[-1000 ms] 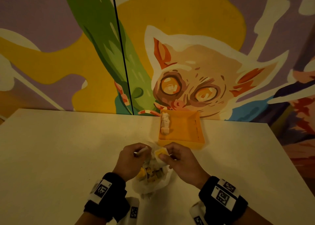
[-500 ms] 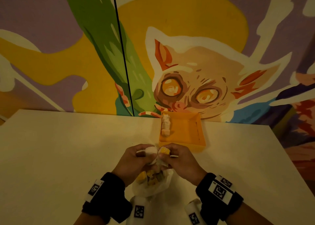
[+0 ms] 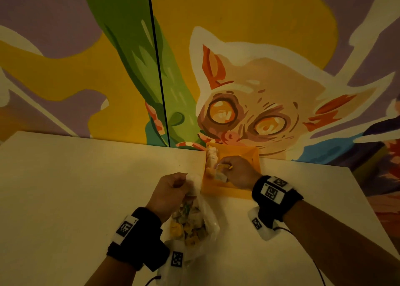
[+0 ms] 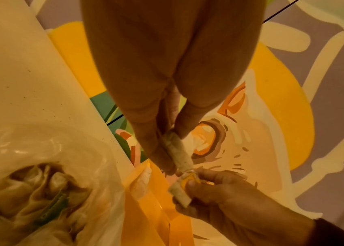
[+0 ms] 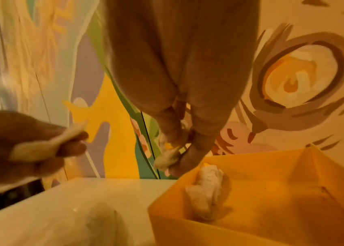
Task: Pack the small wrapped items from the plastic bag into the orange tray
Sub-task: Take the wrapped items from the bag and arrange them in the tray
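The right hand point(image 3: 237, 173) pinches a small pale wrapped item point(image 5: 168, 159) over the square orange plastic tray point(image 3: 249, 156). Beside the tray, the left hand point(image 3: 171, 190) pinches another wrapped item point(image 4: 177, 149) above the clear plastic bag point(image 3: 207, 223).

Table point(image 3: 65, 188) left of the bag point(image 3: 207, 220) lies open to the wall point(image 3: 65, 47); the strip right of the tray point(image 3: 225, 193) is likewise open. The tray's far edge sits against the wall, barring approach from behind. Wrapped items point(image 3: 211, 156) line the tray's left wall; the right hand point(image 3: 236, 171) occupies its near middle. The left hand point(image 3: 171, 190) and bag crowd its near-left corner.
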Tool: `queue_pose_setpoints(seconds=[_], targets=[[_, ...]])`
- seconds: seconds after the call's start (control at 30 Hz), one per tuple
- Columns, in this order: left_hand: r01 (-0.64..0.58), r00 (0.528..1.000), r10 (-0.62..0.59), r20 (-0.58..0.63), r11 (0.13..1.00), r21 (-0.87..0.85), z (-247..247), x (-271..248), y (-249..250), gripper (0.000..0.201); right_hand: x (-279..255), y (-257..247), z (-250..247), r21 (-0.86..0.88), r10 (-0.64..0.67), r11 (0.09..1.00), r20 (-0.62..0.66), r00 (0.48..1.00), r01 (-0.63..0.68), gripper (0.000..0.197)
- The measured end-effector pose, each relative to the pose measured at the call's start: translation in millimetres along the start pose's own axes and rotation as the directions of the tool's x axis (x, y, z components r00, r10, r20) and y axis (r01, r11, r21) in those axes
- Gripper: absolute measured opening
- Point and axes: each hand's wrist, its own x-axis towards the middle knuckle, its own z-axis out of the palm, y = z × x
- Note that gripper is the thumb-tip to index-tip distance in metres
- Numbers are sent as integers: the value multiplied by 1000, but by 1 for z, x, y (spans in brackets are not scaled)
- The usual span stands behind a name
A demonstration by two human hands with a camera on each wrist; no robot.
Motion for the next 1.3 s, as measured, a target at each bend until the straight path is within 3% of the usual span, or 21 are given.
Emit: queue_pose_setpoints(seconds=[0.1,0.47,0.87,1.0,1.2,1.3], targets=[[-8,1000,8,0,1000,13,-2,7,1,18,17,1,1,-144,15,990,26,1000,-11,26],[11,999,-14,45,998,60,-7,24,-7,14,75,8,17,-240,164,964,186,969,-117,9],[12,999,-15,40,997,81,-9,28,-9,12,101,21,34,-137,180,976,50,982,-172,10],[17,999,-19,33,996,84,-8,27,-10,16,96,24,27,-40,190,981,19,982,-190,21],[13,1000,-14,9,997,76,-6,26,-13,31,63,10,15,72,74,995,-86,994,-68,8],[4,1000,-5,10,996,89,-2,29,-14,39,37,-5,10,140,-76,988,26,997,72,7]])
